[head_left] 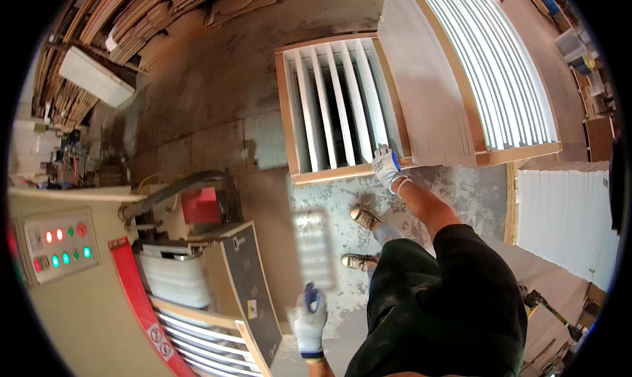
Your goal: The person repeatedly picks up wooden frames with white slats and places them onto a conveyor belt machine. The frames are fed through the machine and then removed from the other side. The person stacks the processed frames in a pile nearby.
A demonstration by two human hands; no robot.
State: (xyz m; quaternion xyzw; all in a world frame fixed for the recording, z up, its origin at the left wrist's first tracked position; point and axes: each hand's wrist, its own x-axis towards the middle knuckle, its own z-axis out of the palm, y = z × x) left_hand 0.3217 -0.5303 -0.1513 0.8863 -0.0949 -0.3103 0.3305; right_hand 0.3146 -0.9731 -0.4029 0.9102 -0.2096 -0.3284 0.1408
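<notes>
My right hand (387, 169), in a white and blue work glove, is at the near right corner of a wood-edged frame (329, 175) with white slats. Its fingers curl over the near rail beside the end of the rightmost slat (373, 100). Dark gaps show between the slats. Low in the picture hangs my left hand (311, 321), gloved alike, over the floor and apart from everything around it. Its thumb and fingers are loosely bent with a gap between them, and nothing shows in them.
A taller stack of slatted frames (428, 80) adjoins on the right, with stacked white panels (566, 212) nearer. At left stand a machine with a lit button panel (62, 245), a dark hose (174, 192) and a slatted piece (204, 341). Flat brown sheets (148, 21) lie far left.
</notes>
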